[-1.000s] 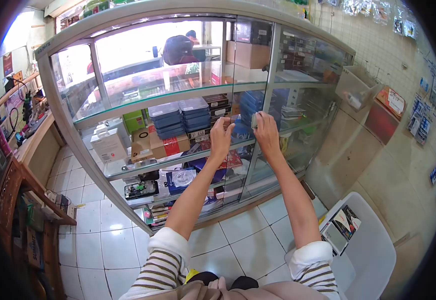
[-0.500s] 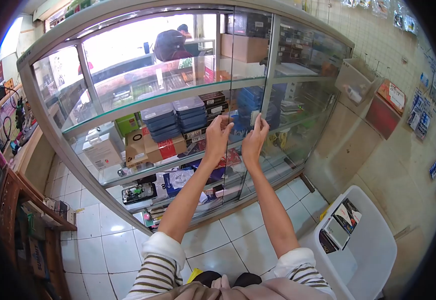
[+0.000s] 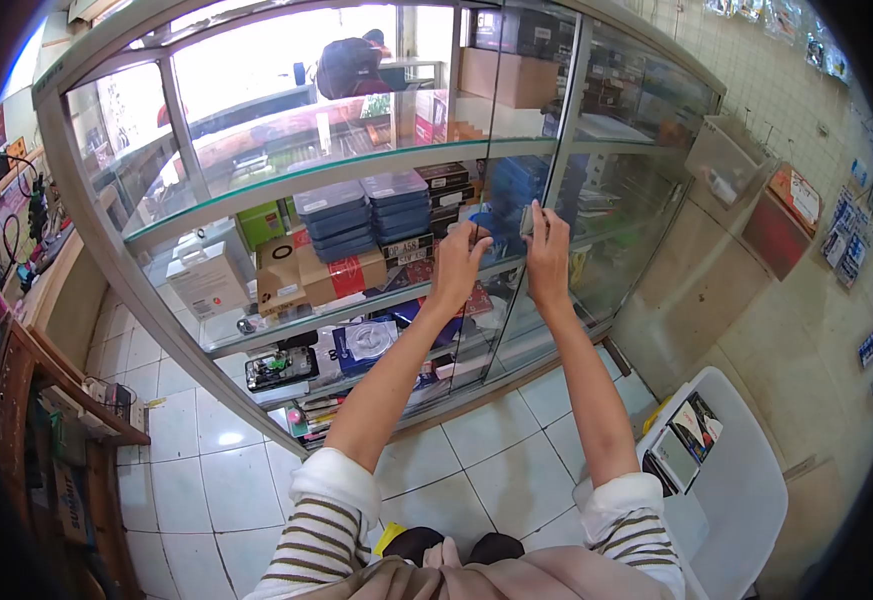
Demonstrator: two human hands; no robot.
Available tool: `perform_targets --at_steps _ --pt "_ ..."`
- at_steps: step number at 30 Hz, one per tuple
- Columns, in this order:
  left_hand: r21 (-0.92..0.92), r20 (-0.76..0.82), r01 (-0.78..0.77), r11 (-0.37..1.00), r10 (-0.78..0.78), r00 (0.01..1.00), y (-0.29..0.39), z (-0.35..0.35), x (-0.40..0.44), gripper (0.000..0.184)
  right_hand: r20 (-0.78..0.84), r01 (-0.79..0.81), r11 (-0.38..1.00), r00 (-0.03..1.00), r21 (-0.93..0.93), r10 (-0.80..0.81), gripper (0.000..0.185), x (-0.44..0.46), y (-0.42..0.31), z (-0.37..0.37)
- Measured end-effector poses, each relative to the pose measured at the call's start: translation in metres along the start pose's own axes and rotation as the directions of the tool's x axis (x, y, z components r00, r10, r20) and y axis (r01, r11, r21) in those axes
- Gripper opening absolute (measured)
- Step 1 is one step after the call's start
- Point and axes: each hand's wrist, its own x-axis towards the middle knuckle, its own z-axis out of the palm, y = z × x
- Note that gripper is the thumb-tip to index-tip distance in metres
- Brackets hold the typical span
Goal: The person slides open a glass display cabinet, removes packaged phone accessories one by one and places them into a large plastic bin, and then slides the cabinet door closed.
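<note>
Both hands are raised in front of a glass display cabinet (image 3: 286, 205) with sliding glass panels. My left hand (image 3: 459, 265) has its fingers curled, thumb and forefinger close together near a thin vertical glass edge (image 3: 497, 110). What lies between those fingertips is too small to make out. My right hand (image 3: 549, 250) is pinched on a small grey piece (image 3: 527, 220) at the front of the glass, just left of an upright frame bar (image 3: 568, 110). Behind the panels are stacked blue boxes (image 3: 336, 228) and a brown carton (image 3: 341, 277).
A white bin (image 3: 746, 490) with several boxes in it stands at the right. White floor tiles (image 3: 496, 465) lie below. At the left is a wooden bench (image 3: 66, 270) with cables. Packets (image 3: 844, 235) hang on the right wall. Beyond the glass a person (image 3: 374, 40) shows.
Both hands have shifted right in the view, the right hand more than the left. The cabinet has also shifted slightly as my head moved. The right hand keeps its pinch.
</note>
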Motion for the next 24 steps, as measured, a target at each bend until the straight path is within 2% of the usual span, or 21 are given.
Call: perform_targets --at_steps 2,6,8,11,14,17,19,21,22,24 --pt "-0.022 -0.031 -0.091 0.996 0.09 0.995 -0.007 0.003 0.0 0.011 -0.006 0.017 1.0 1.0 -0.019 -0.017 0.064 0.001 -0.001 -0.002" --pt "-0.06 -0.017 -0.064 0.996 0.063 0.998 -0.005 0.001 -0.001 0.011 -0.009 0.042 0.998 0.999 -0.056 -0.042 0.065 0.002 -0.004 -0.005" --pt "-0.024 -0.068 -0.131 0.991 0.129 0.989 -0.011 0.002 0.0 0.011 -0.01 0.045 0.997 0.999 -0.057 -0.046 0.065 0.003 -0.006 -0.007" --pt "0.007 -0.028 -0.076 0.997 0.076 0.997 -0.004 -0.004 -0.001 0.012 -0.024 0.009 0.999 1.0 0.038 -0.008 0.066 0.002 -0.008 -0.005" --pt "-0.012 0.015 -0.024 1.0 0.024 1.0 0.002 -0.008 -0.001 0.012 -0.024 -0.082 0.986 0.996 0.143 0.086 0.061 0.0 -0.01 -0.001" --pt "0.05 0.017 -0.031 0.998 0.03 0.999 0.006 -0.009 -0.001 0.012 -0.054 -0.162 0.972 0.983 0.172 0.174 0.059 -0.001 -0.022 0.002" --pt "0.004 -0.005 -0.054 0.999 0.054 0.999 -0.001 -0.003 -0.001 0.013 -0.059 -0.216 0.959 0.971 0.185 0.23 0.056 0.0 -0.035 0.008" --pt "-0.034 -0.033 -0.08 0.996 0.079 0.996 -0.004 -0.003 -0.001 0.013 -0.101 -0.389 0.867 0.893 0.312 0.438 0.052 0.003 -0.047 0.014" --pt "-0.019 -0.019 -0.054 0.998 0.053 0.998 -0.002 -0.004 -0.002 0.013 -0.098 -0.393 0.864 0.892 0.316 0.442 0.052 0.004 -0.05 0.015" --pt "0.006 0.002 -0.028 1.0 0.028 1.0 -0.001 -0.004 -0.002 0.013 -0.064 -0.502 0.75 0.812 0.43 0.58 0.047 0.008 -0.056 0.018"
